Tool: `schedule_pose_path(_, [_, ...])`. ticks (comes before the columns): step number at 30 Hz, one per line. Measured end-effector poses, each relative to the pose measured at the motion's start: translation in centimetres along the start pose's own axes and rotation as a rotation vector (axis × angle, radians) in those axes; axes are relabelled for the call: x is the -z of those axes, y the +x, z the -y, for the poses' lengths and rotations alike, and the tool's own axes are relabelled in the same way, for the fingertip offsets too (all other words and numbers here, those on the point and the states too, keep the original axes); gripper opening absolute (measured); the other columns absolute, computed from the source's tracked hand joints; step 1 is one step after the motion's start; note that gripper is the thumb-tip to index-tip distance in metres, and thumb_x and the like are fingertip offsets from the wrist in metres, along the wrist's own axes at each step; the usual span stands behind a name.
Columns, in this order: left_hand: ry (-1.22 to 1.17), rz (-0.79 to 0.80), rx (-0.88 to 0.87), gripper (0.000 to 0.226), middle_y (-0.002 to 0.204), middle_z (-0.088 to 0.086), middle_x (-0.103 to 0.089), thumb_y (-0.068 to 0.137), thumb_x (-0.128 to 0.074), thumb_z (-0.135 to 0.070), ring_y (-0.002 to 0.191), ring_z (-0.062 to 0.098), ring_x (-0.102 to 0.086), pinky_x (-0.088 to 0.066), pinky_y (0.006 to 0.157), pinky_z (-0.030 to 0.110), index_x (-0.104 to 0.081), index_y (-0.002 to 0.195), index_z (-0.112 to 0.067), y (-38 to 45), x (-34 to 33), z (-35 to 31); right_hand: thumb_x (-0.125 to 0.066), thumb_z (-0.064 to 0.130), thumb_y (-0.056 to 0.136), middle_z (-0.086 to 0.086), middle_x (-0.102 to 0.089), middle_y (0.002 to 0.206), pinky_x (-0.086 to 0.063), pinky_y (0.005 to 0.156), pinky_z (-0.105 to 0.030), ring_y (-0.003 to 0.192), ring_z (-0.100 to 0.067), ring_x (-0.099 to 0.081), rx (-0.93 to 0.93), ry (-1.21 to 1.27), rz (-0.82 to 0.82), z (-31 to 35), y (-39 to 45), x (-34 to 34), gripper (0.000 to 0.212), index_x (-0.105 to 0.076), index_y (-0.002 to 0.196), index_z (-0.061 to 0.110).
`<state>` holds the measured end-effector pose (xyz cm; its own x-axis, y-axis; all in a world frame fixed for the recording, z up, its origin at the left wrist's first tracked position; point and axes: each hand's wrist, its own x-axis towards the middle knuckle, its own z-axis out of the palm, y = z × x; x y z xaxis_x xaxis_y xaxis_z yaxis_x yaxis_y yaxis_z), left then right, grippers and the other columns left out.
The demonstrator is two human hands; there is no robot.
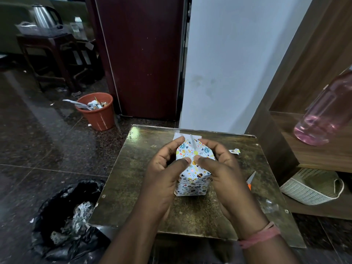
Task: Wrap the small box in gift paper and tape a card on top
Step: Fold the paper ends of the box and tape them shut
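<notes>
A: Head view. Where is the box?

B: The wrapped box [192, 174] stands on the small table [133, 178], mid-top. The left hand [163, 172] and right hand [221, 168] cup its sides, fingers curled around it, both thumbs pinching the gift paper [190, 147] on top.

A: Other items?

B: Scissors [250, 180] lie just right of the right hand.

gift paper [192, 168]: white, multicolour egg and leaf print
table [133, 168]: mottled olive-gold, glossy
bucket [99, 113], beyond table's far-left corner: terracotta
bin bag [57, 216], left of table: black
bottle [327, 111], right of table: translucent pink
basket [308, 189], right of table: white weave
wristband [261, 235]: pink
</notes>
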<state>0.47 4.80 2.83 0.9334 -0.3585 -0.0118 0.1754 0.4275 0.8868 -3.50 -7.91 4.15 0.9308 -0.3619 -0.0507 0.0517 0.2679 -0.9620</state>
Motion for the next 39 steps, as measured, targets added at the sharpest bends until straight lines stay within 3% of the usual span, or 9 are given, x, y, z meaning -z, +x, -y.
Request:
schedule_pose_path(4, [-0.03, 0.0, 0.023, 0.042, 0.118, 0.013, -0.076, 0.094, -0.058, 0.01, 0.103, 0.021, -0.074, -0.06, 0.08, 0.027, -0.068, 0.128, -0.012, -0.1, -0.3, -0.2, -0.059, -0.008, 0.091, -0.01, -0.077, 0.098, -0.059, 0.067, -0.03, 0.082, -0.02, -0.071, -0.024, 0.048, -0.037, -0.1, 0.0, -0.2, 0.029, -0.066, 0.114, 0.009])
schedule_pose_path(10, [-0.055, -0.024, 0.026, 0.037, 0.112, 0.015, -0.077, 0.093, -0.059, 0.01, 0.095, 0.021, -0.075, -0.06, 0.074, 0.026, -0.07, 0.122, -0.011, 0.1, -0.4, -0.3, -0.063, -0.003, 0.092, -0.014, -0.077, 0.1, -0.058, 0.073, -0.039, 0.084, -0.024, -0.072, 0.002, 0.053, -0.084, -0.4, 0.0, -0.5, 0.021, -0.068, 0.107, 0.011])
schedule_pose_path(16, [-0.038, -0.023, -0.003, 0.038, 0.115, 0.015, -0.076, 0.093, -0.059, 0.009, 0.097, 0.019, -0.072, -0.059, 0.077, 0.026, -0.07, 0.122, -0.013, 0.0, -0.4, -0.3, -0.063, -0.002, 0.093, -0.003, -0.078, 0.101, -0.057, 0.068, -0.024, 0.086, -0.014, -0.073, 0.068, -0.05, -0.08, 0.0, -0.1, -0.5, 0.022, -0.072, 0.106, 0.013])
schedule_pose_path(22, [0.006, -0.033, -0.002, 0.036, 0.11, 0.013, -0.076, 0.092, -0.061, 0.009, 0.094, 0.02, -0.073, -0.059, 0.075, 0.027, -0.072, 0.118, -0.014, 0.2, -0.1, -0.2, -0.071, 0.009, 0.091, 0.001, -0.078, 0.099, -0.059, 0.08, -0.042, 0.088, -0.016, -0.071, 0.086, -0.197, -0.109, 0.2, 0.3, -0.3, 0.018, -0.077, 0.096, 0.025])
schedule_pose_path(25, [0.07, -0.022, -0.016, 0.038, 0.117, 0.01, -0.075, 0.089, -0.069, -0.002, 0.103, 0.018, -0.071, -0.057, 0.085, 0.031, -0.073, 0.121, -0.022, 0.3, 0.0, -0.2, -0.074, 0.021, 0.091, -0.001, -0.077, 0.097, -0.057, 0.084, -0.052, 0.083, -0.019, -0.064, 0.129, -0.283, -0.144, 0.3, 0.3, -0.2, 0.015, -0.076, 0.099, 0.033])
schedule_pose_path(28, [0.068, -0.019, -0.008, 0.034, 0.111, 0.008, -0.078, 0.094, -0.064, 0.0, 0.096, 0.015, -0.073, -0.057, 0.075, 0.024, -0.074, 0.12, -0.02, 0.2, -0.2, -0.4, -0.07, 0.025, 0.095, -0.003, -0.076, 0.094, -0.057, 0.083, -0.055, 0.084, -0.035, -0.065, 0.182, -0.351, -0.164, 0.3, 0.3, -0.2, 0.015, -0.076, 0.102, 0.038])
schedule_pose_path(31, [0.072, -0.007, -0.01, 0.032, 0.109, 0.007, -0.079, 0.096, -0.061, 0.001, 0.093, 0.013, -0.075, -0.056, 0.071, 0.02, -0.072, 0.121, -0.016, 0.1, -0.3, -0.5, -0.07, 0.02, 0.095, 0.004, -0.076, 0.102, -0.057, 0.091, -0.049, 0.094, -0.019, -0.07, 0.205, -0.379, -0.108, 0.6, 0.2, 0.0, 0.023, -0.074, 0.107, 0.038])
schedule_pose_path(35, [0.104, -0.007, -0.011, 0.034, 0.114, 0.004, -0.078, 0.096, -0.064, -0.003, 0.106, 0.017, -0.074, -0.057, 0.08, 0.023, -0.071, 0.124, -0.02, 0.3, -0.3, -0.4, -0.072, 0.008, 0.091, 0.011, -0.075, 0.11, -0.056, 0.097, -0.044, 0.108, -0.007, -0.069, 0.236, -0.433, -0.078, 0.8, 0.5, 0.2, 0.03, -0.073, 0.11, 0.032])
schedule_pose_path(39, [0.139, 0.017, -0.029, 0.041, 0.124, 0.002, -0.075, 0.086, -0.073, -0.017, 0.121, 0.022, -0.068, -0.05, 0.104, 0.043, -0.072, 0.126, -0.024, 0.4, 0.1, 0.0, -0.075, 0.029, 0.089, 0.019, -0.074, 0.098, -0.057, 0.088, -0.041, 0.098, -0.004, -0.069, 0.325, -0.531, -0.189, 0.5, 0.7, -0.1, 0.014, -0.073, 0.101, 0.034])
